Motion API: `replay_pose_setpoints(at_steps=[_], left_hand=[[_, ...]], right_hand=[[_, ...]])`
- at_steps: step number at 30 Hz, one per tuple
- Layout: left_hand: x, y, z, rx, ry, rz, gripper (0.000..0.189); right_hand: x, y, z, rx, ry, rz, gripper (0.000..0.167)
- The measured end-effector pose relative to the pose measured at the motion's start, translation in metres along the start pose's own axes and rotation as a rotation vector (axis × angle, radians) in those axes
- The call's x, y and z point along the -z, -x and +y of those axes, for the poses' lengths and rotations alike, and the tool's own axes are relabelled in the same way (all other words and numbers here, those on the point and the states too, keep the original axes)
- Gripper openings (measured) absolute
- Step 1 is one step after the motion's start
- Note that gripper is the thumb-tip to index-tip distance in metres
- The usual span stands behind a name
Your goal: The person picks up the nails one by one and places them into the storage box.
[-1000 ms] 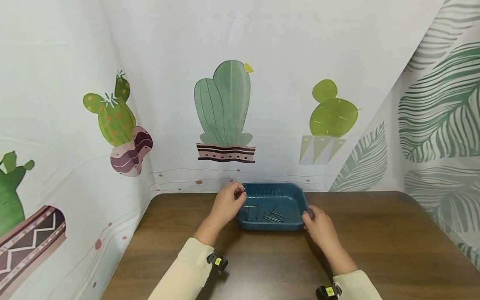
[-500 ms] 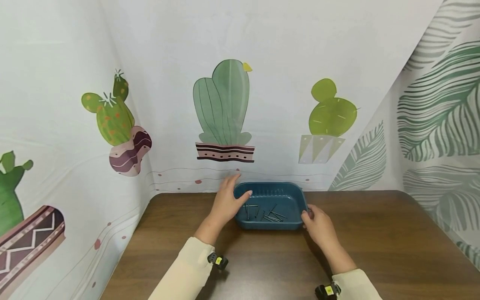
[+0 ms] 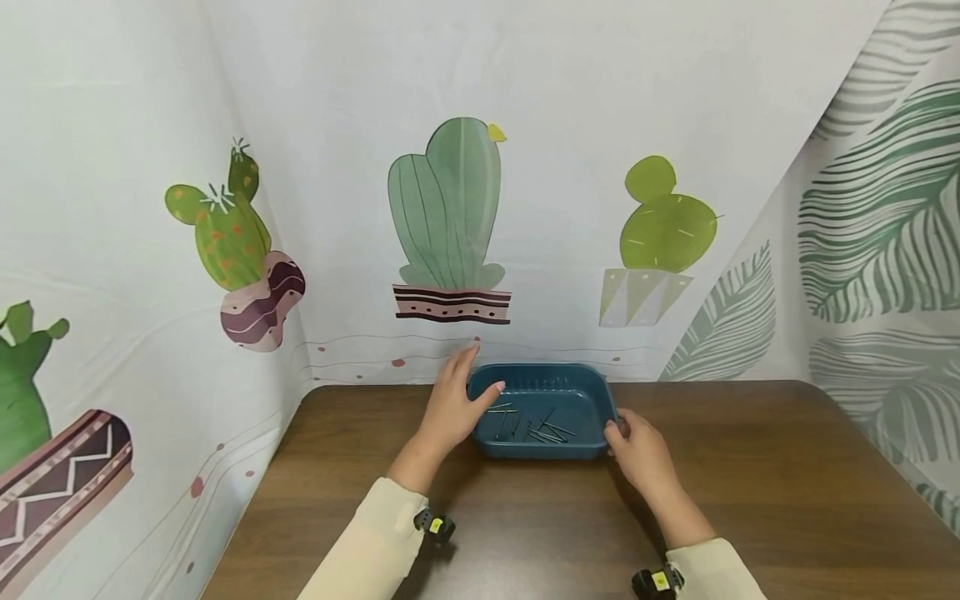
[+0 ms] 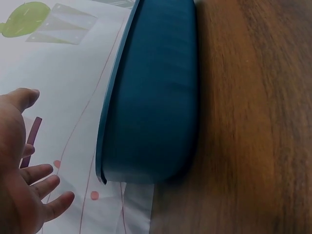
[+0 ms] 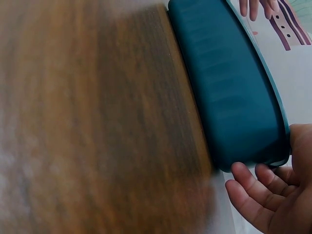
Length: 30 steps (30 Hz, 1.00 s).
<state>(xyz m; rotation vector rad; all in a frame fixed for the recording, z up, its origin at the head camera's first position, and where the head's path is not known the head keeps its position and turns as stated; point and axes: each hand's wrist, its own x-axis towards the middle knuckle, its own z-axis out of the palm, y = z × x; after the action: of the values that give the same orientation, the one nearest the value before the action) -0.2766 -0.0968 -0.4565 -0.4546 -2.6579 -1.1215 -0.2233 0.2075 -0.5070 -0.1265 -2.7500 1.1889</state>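
Note:
A dark blue plastic tray stands at the back of the table, with several thin metal nails scattered on its floor. Over the tray's left end, my left hand is spread, thumb apart from the fingers and nothing in its grasp. The left wrist view shows those spread fingers apart from the tray's outer wall. My right hand grips the tray's right end, thumb on the rim and fingers beneath it. In the right wrist view, the curled fingertips lie against the tray's end.
The brown wooden table extends in front of the tray and to both sides. Right behind it hangs a white cloth printed with cacti. Black wrist cameras sit at both cuffs.
My left hand has gone from pinched fingertips to spread fingers over the tray's left end. The nails at that end lie differently, with another one showing. My right hand keeps its grip.

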Motion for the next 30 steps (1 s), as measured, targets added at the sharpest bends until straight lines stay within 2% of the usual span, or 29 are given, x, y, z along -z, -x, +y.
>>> replay_pose_setpoints(at_steps=[13, 21, 27, 30], left_hand=[[-0.003, 0.004, -0.001, 0.015, -0.012, -0.007, 0.08], [-0.003, 0.006, 0.0, 0.013, -0.017, 0.0, 0.073], [-0.003, 0.01, 0.002, 0.021, -0.001, -0.013, 0.071], [-0.004, 0.012, 0.004, 0.013, -0.002, -0.008, 0.069]], right_hand=[[-0.001, -0.001, 0.004, -0.005, 0.014, -0.006, 0.04], [0.0, -0.002, 0.004, 0.004, 0.001, -0.007, 0.044], [0.001, -0.001, 0.005, 0.02, 0.04, 0.041, 0.053], [0.002, -0.001, 0.005, 0.012, 0.017, 0.073, 0.057]])
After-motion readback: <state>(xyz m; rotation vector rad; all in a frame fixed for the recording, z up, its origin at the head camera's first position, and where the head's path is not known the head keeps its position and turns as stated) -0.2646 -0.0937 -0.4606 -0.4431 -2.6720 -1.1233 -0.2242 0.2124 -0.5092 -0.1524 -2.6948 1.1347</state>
